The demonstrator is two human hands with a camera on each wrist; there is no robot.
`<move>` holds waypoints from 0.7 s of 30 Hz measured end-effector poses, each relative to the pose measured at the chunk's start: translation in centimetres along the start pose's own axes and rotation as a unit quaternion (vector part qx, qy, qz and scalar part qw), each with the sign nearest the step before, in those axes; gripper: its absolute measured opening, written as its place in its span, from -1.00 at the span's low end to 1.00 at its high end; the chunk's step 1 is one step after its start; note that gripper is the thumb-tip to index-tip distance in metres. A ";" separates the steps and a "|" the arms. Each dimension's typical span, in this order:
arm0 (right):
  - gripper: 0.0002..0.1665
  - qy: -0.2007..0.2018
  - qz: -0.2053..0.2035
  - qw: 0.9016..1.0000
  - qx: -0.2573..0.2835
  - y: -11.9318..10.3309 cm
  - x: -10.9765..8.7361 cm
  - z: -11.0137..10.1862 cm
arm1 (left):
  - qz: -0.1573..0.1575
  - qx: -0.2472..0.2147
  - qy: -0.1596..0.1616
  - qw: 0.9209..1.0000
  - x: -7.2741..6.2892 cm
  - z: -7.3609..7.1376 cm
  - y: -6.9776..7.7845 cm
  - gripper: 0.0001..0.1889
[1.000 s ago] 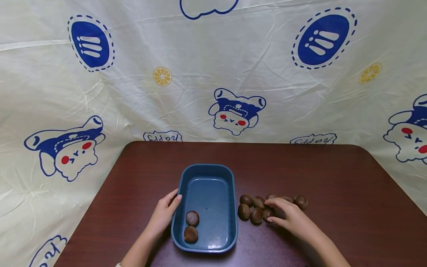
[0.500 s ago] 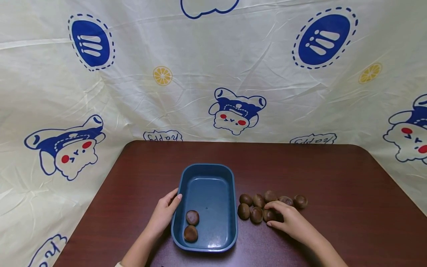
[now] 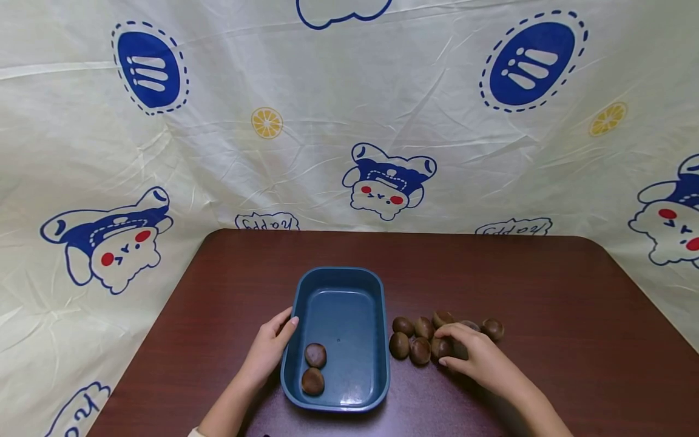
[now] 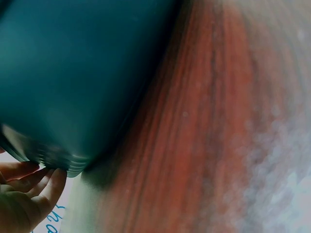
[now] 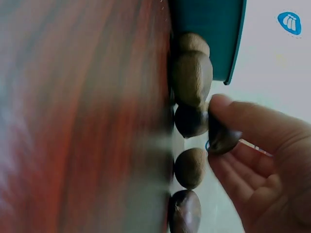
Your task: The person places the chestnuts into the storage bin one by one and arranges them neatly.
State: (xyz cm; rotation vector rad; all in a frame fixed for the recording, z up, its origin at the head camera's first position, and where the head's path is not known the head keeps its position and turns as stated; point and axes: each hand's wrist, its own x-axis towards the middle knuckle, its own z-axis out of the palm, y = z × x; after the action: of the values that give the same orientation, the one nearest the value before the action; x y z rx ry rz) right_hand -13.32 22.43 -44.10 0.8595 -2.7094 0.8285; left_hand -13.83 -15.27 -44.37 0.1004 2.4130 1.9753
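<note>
My left hand (image 3: 267, 349) holds the left side of a blue rectangular tray (image 3: 349, 328), thumb at the rim. In the left wrist view its fingers (image 4: 51, 189) touch the tray's outer wall. Two chestnuts, one (image 3: 315, 355) behind the other (image 3: 313, 382), lie in the tray's near left part. Right of the tray, my right hand (image 3: 483, 358) pinches a chestnut (image 3: 441, 348) between thumb and fingers. The right wrist view shows this dark chestnut (image 5: 224, 138) a little off the table, above the others.
Several loose chestnuts lie in a cluster on the brown table (image 3: 546, 285), among them one beside the tray (image 3: 399, 345) and one at the far right (image 3: 493, 329). A white printed cloth (image 3: 306, 170) hangs behind the table.
My right hand dipped slightly toward the near chestnut, then rose a little with it pinched. A chestnut behind it has rolled slightly. The left hand and tray have stayed put.
</note>
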 end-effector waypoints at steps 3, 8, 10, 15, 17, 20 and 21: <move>-0.52 0.014 -0.002 1.000 -0.007 -0.3 0.4 -0.3 | -0.001 -0.002 -0.001 1.000 0.0 0.0 0.1 -0.51; -0.53 0.024 -0.021 0.999 0.008 -0.8 1.3 -0.8 | -0.003 -0.004 -0.002 1.000 0.0 0.0 0.0 -0.54; -0.53 0.026 -0.030 0.999 0.018 -1.1 1.8 -1.0 | 0.000 -0.003 -0.003 1.000 0.0 0.1 0.0 -0.54; -0.54 0.021 -0.055 0.997 0.046 -2.1 3.5 -1.3 | 0.001 0.001 -0.001 1.000 0.0 0.0 0.0 -0.53; -0.55 0.017 -0.060 0.997 0.055 -2.6 4.3 -1.3 | 0.001 0.004 0.001 1.000 0.1 0.0 0.0 -0.53; -0.55 0.004 -0.061 0.996 0.059 -3.5 5.5 -1.1 | 0.003 0.008 0.001 1.000 0.1 0.0 0.0 -0.55; -0.55 -0.001 -0.062 0.996 0.059 -3.8 5.9 -1.0 | 0.001 0.007 0.000 1.000 0.1 0.0 0.0 -0.56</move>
State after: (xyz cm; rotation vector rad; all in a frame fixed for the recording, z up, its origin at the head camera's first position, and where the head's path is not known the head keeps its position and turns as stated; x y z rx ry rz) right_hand -15.91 17.64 -39.60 1.0410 -2.6004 0.9673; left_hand -13.95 -15.23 -44.39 0.1040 2.4288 1.9596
